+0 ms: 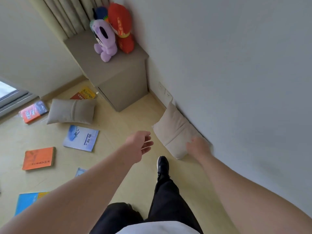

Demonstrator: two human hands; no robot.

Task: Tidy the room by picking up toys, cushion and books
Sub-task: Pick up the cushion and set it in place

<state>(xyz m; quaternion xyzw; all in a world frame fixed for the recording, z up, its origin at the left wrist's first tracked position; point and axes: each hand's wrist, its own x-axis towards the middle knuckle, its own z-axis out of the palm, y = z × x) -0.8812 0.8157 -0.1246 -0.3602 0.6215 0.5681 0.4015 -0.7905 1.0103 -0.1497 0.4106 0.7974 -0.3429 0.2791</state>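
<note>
While the purple plush toy (105, 39), the red plush toy (121, 27) and a dark blue plush toy (100, 12) sit together on top of the grey cabinet (121, 78) at twelve o'clock, which I read as the toys being done, most of the job lies ahead of me: both cushions and the six books I can count are on the floor (128, 119). The cream cushion (175, 130) is the one in hand. It leans on edge against the wall (236, 65) at two o'clock, soft and squarish, with a seam across its matt cloth cover. My right hand (198, 146) is on its near corner, but it is blurred and I cannot tell whether the fingers have closed on the fabric. My left hand (140, 144) hangs just short of the cushion, at its nine o'clock side, fingers loose and slightly spread, holding nothing. The grey cushion (71, 111), oblong and plump with a stitched band down its middle, lies flat at ten o'clock, covering part of a yellow-and-red book (85, 94). Around it lie flat paperbacks: a glossy red-orange book (33, 112) at nine o'clock, a pale blue book (81, 138), a matt orange book (38, 158), a small blue book (80, 171) half hidden by my forearm, and a bright blue book (27, 202) at eight o'clock.
</note>
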